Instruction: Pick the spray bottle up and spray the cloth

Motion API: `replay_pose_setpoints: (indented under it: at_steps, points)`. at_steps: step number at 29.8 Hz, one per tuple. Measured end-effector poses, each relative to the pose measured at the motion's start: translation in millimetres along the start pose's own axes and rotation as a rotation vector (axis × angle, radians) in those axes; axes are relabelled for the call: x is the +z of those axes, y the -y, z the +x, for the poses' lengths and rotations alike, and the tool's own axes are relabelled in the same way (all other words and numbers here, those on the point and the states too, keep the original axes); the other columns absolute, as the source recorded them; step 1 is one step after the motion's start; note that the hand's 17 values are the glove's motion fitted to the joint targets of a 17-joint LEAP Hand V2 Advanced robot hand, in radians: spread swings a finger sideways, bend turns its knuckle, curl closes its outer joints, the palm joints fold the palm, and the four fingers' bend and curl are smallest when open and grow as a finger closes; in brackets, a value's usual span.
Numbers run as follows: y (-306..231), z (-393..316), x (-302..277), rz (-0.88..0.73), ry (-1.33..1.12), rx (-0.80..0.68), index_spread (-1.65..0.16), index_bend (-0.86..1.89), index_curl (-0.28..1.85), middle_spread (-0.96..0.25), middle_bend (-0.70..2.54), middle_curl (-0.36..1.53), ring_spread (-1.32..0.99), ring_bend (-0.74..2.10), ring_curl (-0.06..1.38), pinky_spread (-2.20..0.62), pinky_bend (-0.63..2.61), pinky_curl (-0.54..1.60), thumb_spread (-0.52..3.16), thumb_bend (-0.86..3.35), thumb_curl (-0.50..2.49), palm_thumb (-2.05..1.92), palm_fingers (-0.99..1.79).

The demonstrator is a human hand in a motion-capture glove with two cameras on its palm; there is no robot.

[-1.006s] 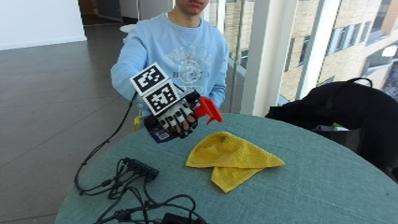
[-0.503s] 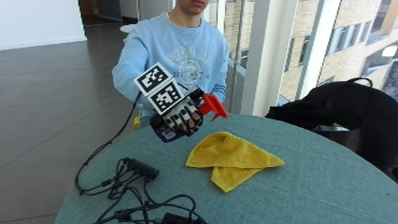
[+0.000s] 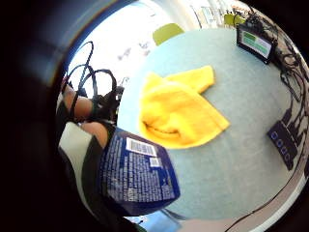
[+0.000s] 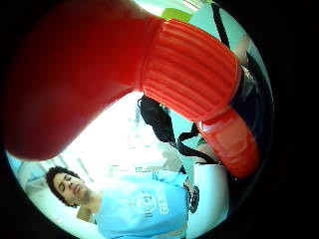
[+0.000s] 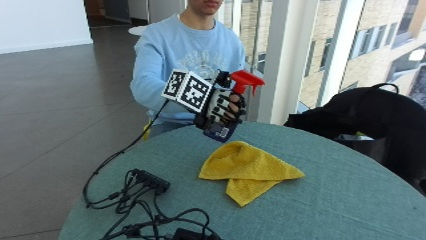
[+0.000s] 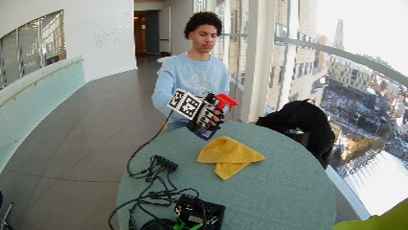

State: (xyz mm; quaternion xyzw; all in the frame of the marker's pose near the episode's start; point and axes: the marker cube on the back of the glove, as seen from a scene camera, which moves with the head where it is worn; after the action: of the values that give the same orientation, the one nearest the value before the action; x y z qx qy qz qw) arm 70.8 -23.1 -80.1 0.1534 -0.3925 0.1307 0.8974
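The grip [image 5: 223,107] is clenched round the bottle [image 5: 229,102], fingers wrapped over its dark blue body, and holds it in the air above the near edge of the surface [image 5: 346,200], in front of the person's chest. The bottle is clear of the surface.

Key relation: the cloth [image 5: 249,167] lies on the surface below the bottle and offset toward the side the nozzle faces, near but not touching. The little-finger palm view confirms this: the cloth [image 3: 176,108] shows just beyond the bottle's labelled base [image 3: 137,171], with bare surface between them.

Bottle orientation: its long axis runs steeply, base down and tilted toward the person, red spray head [image 5: 247,80] uppermost. The nozzle points roughly level, away from the grip's back and out over the cloth rather than down at it. The thumb-side palm view is filled by the red head [image 4: 99,69] and its ribbed collar [image 4: 192,69]; whether a finger is on the trigger cannot be told.

Judgement: pickup is done; spraying is not yet done. The coming move calls for tipping the nozzle down toward the cloth before squeezing.
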Motion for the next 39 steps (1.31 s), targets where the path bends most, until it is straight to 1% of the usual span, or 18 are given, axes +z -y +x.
replay_pose_setpoints:
  at_steps: [4, 10, 14, 23, 30, 39]
  points:
    - [9, -24, 31, 0.023, 0.098, -0.092, -0.26, 0.14, 0.38, -0.12, 0.32, 0.48, -0.10, 0.55, 0.40, -0.06, 0.40, 0.38, 0.56, -0.03, 0.68, 0.99, 1.17]
    - [17, -50, 77, 0.044, 0.178, -0.206, -0.26, 0.13, 0.38, -0.13, 0.31, 0.48, -0.10, 0.56, 0.40, -0.06, 0.40, 0.38, 0.57, -0.03, 0.68, 0.99, 1.17]
    - [21, -63, 109, 0.041, 0.230, -0.259, -0.26, 0.13, 0.38, -0.13, 0.30, 0.48, -0.11, 0.54, 0.40, -0.06, 0.42, 0.38, 0.56, -0.03, 0.68, 0.99, 1.15]
    - [31, -88, 170, 0.022, 0.283, -0.314, -0.27, 0.13, 0.38, -0.13, 0.28, 0.48, -0.11, 0.52, 0.40, -0.06, 0.42, 0.38, 0.55, -0.03, 0.69, 1.00, 1.13]
    - [33, -96, 213, -0.005, 0.305, -0.314, -0.27, 0.12, 0.37, -0.13, 0.26, 0.47, -0.10, 0.51, 0.40, -0.05, 0.42, 0.38, 0.55, -0.03, 0.69, 1.00, 1.11]
    - [30, -96, 245, -0.043, 0.303, -0.303, -0.27, 0.11, 0.36, -0.12, 0.25, 0.48, -0.10, 0.50, 0.40, -0.04, 0.41, 0.38, 0.58, -0.03, 0.70, 1.00, 1.10]
